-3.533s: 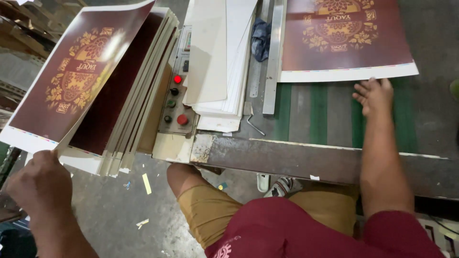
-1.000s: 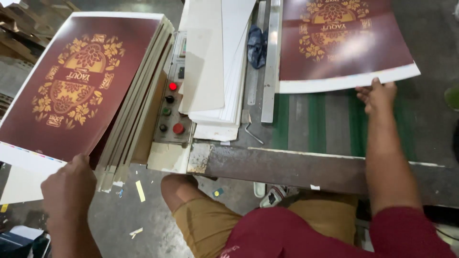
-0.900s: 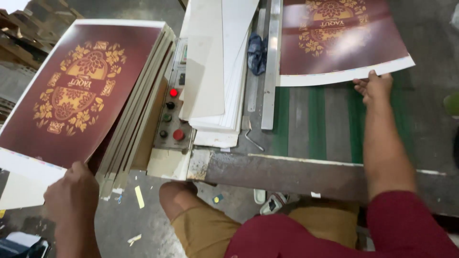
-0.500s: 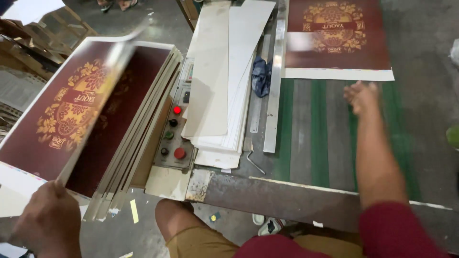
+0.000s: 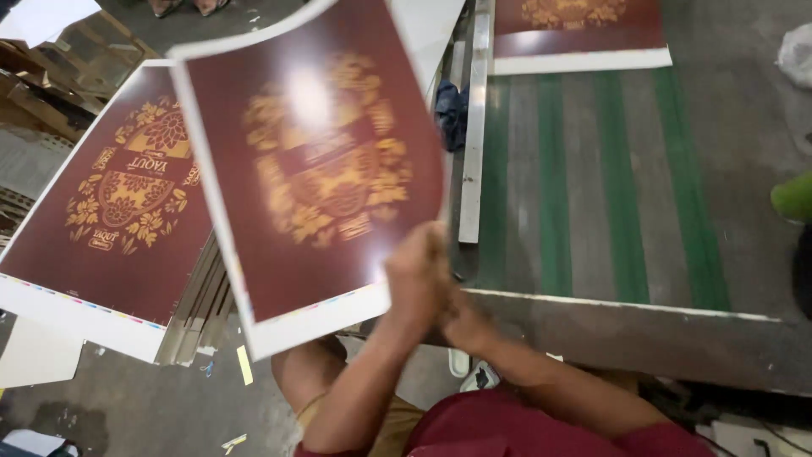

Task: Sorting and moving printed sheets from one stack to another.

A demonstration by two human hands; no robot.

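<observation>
I hold a dark red printed sheet (image 5: 313,169) with a gold ornament and white margins up in the air, slightly blurred. My left hand (image 5: 419,275) grips its lower right edge, and my right hand (image 5: 463,320) sits just beside and below it at the same edge. Left of the raised sheet lies a stack of matching sheets (image 5: 118,203), its top sheet face up. Another such sheet (image 5: 584,30) lies far off on the belt table (image 5: 592,195), which has green strips.
A metal rail (image 5: 474,127) runs along the table's left side, with a blue cloth (image 5: 451,106) beside it. Wooden pallets (image 5: 38,80) stand at the far left. A green object (image 5: 795,196) and a white bag (image 5: 799,51) sit at the right edge. Paper scraps litter the floor.
My left hand lifted the top sheet off the stack and swung it right. My right hand left the table and joined the left at the sheet's edge. The sheet on the table now lies farther away.
</observation>
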